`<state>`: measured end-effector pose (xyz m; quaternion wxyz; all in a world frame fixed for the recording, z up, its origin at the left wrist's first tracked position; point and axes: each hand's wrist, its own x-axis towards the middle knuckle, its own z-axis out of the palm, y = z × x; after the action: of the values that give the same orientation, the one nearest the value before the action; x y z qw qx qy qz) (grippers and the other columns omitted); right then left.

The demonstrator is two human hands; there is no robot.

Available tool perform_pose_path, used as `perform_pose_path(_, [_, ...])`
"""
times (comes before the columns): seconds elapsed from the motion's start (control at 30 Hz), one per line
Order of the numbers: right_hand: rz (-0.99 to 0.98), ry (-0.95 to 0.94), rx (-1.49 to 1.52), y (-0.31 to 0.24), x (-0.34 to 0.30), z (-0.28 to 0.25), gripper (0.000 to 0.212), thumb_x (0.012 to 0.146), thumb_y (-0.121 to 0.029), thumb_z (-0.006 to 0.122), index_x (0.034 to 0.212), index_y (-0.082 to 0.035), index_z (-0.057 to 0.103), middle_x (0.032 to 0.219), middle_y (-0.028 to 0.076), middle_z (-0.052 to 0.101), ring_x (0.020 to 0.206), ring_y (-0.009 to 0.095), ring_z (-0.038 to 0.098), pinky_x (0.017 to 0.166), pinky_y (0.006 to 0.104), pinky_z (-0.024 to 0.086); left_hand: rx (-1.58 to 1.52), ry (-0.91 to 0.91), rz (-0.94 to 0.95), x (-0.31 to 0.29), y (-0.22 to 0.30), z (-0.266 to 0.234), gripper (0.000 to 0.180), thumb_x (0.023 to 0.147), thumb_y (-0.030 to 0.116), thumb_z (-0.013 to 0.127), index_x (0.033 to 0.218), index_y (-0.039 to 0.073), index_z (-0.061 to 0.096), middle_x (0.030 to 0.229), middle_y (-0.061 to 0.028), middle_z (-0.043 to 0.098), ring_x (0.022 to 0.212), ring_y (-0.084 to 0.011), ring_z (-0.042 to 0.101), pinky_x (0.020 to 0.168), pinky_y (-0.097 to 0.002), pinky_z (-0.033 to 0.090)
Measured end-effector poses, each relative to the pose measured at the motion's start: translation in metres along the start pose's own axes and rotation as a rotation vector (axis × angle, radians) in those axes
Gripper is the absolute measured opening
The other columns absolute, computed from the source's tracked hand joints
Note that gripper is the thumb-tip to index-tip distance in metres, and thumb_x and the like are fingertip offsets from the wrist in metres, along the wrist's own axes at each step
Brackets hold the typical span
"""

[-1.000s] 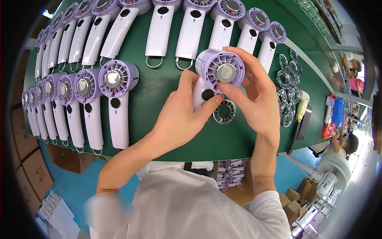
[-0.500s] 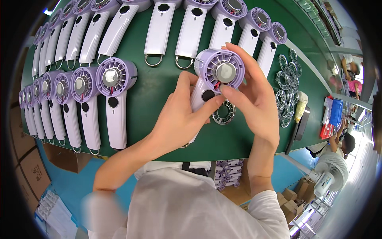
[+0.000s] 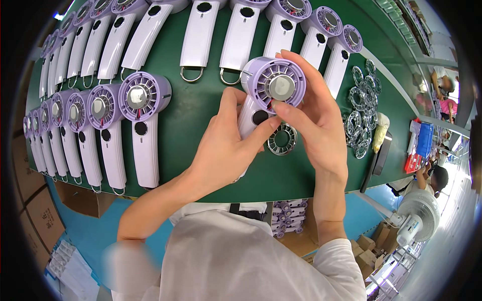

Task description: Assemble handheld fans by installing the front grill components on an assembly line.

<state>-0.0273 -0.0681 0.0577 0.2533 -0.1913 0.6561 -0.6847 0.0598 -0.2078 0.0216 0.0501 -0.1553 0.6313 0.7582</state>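
Between my two hands is a handheld fan (image 3: 279, 86) with a round purple head, a silver centre and a white handle. My left hand (image 3: 228, 138) wraps the handle, its thumb beside the black oval on it. My right hand (image 3: 319, 120) curls round the right side of the head, and its thumb presses at the lower part of the fan's face, where a bit of red shows. Just below the head, a chrome ring with spokes (image 3: 282, 139) lies on the green table (image 3: 196, 130). Most of the handle is hidden by my left hand.
More handheld fans (image 3: 145, 125) lie in rows at the left and along the back. On the right are a pile of clear spoked rings (image 3: 361, 110), a yellowish wrapped bundle (image 3: 381, 133), a dark bar (image 3: 377, 165) and a blue bin (image 3: 425, 140). A white fan (image 3: 419, 215) stands beyond.
The held fan has shifted very slightly left and up. My right thumb has slid a little left across the lower part of its face; both hands keep their hold.
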Motion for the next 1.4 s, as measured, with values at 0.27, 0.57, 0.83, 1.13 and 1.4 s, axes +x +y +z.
perform_pose_path(0.27, [-0.062,0.054,-0.087,0.003,-0.003,0.005,0.061,0.086,0.007,0.065,0.143,-0.005,0.048,0.132,0.007,0.055,0.121,0.016,0.054,0.104,0.0326,0.044,0.059,0.013,0.064,0.0,-0.004,0.002,0.04,0.095,0.022,0.069,0.109,-0.002,0.039,0.071,-0.0124,0.062,0.058,-0.0179,0.061,0.05,-0.0336,0.046])
perform_pose_path(0.57, [-0.091,0.122,-0.204,0.008,-0.005,0.008,0.057,0.081,0.008,0.063,0.136,-0.006,0.052,0.129,0.006,0.057,0.12,0.017,0.057,0.106,0.0343,0.044,0.209,0.076,0.17,-0.002,-0.008,0.004,0.04,0.094,0.019,0.069,0.11,-0.003,0.04,0.072,-0.0153,0.063,0.058,-0.0242,0.063,0.052,-0.0374,0.048])
perform_pose_path(0.83, [-0.002,-0.015,-0.225,-0.003,-0.003,-0.016,0.055,0.084,0.001,0.07,0.136,-0.007,0.052,0.131,0.006,0.057,0.124,0.017,0.054,0.106,0.0365,0.045,0.103,0.002,-0.013,-0.001,-0.002,0.002,0.043,0.092,0.025,0.073,0.108,-0.001,0.043,0.072,-0.0118,0.064,0.057,-0.0156,0.061,0.05,-0.0321,0.046])
perform_pose_path(1.13, [-0.019,-0.024,-0.218,0.003,-0.003,-0.014,0.057,0.084,0.0,0.072,0.137,-0.009,0.052,0.132,0.004,0.057,0.125,0.017,0.053,0.106,0.0367,0.045,0.076,0.002,-0.021,-0.001,-0.006,0.001,0.044,0.092,0.026,0.072,0.109,-0.002,0.043,0.077,-0.0126,0.065,0.06,-0.0143,0.062,0.051,-0.0311,0.046])
perform_pose_path(1.4, [-0.062,0.038,-0.307,0.003,-0.006,-0.011,0.06,0.082,-0.003,0.074,0.137,-0.007,0.051,0.131,0.005,0.058,0.124,0.018,0.055,0.107,0.0383,0.044,0.02,0.013,-0.064,0.001,-0.003,0.0,0.044,0.09,0.025,0.075,0.109,0.0,0.044,0.079,-0.011,0.065,0.062,-0.0132,0.062,0.052,-0.0297,0.048])
